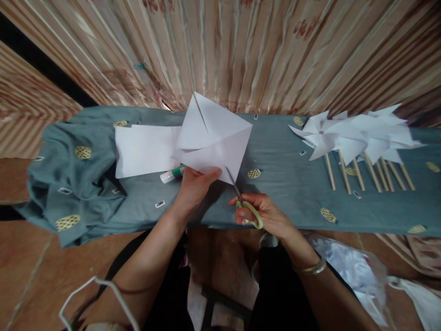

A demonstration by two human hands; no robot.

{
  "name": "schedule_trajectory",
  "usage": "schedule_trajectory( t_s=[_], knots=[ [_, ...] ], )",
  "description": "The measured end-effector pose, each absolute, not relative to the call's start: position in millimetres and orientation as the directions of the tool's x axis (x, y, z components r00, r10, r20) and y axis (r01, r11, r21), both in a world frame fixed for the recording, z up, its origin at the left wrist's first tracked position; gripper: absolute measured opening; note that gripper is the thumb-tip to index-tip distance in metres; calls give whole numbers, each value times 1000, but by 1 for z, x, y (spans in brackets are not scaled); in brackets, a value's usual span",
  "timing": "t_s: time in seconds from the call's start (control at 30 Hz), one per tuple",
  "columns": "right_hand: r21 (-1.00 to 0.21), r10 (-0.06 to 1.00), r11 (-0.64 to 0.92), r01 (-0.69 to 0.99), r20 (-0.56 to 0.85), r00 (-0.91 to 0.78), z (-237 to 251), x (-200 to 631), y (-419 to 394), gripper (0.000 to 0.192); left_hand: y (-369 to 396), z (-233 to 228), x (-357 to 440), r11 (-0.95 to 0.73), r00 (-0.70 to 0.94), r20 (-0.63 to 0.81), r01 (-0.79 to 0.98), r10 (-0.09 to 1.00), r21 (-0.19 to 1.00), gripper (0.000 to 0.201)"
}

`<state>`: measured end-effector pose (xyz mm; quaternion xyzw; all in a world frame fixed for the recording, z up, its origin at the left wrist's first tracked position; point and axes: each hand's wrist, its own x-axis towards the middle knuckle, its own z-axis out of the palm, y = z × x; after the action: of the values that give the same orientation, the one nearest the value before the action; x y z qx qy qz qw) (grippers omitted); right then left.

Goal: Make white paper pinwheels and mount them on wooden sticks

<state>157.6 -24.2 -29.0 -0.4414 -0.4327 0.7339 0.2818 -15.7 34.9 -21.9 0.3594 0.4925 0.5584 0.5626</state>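
right now the left hand (195, 184) pinches the folded white paper (213, 138) by its near edge above the cloth-covered table (285, 184); the right hand (265, 214), closed through the scissors (243, 200), cuts its corner, open cloth between it and the pinwheels (358, 138).

A white square of paper (213, 138) was held up above the cloth-covered table, tilted, with one corner pointing toward the person. It showed diagonal creases, and a cut along one of them at the top had left a flap standing slightly proud. A pair of scissors (243, 204) with pale yellow-green handles had its thin metal blades reaching up into the paper's lower right edge, near that corner.
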Motion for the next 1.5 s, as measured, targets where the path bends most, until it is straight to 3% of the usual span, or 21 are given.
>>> schedule_trajectory(
  t_s=[0.53, 1.07, 1.5],
  knots=[
    [-812, 771, -577, -89, -506, -387, -26, 154, -24, 54, 35, -24, -20, 106, -93, -132, -243, 987, 964, 19],
    [-853, 807, -515, -79, -451, -381, -23, 153, -25, 58, 27, -23, -12, 190, -29, -204, -260, 978, 947, 27],
    [-849, 811, -517, -104, -447, -378, -28, 152, -25, 50, 27, -21, -12, 187, -47, -205, -248, 978, 951, 29]
  ],
)
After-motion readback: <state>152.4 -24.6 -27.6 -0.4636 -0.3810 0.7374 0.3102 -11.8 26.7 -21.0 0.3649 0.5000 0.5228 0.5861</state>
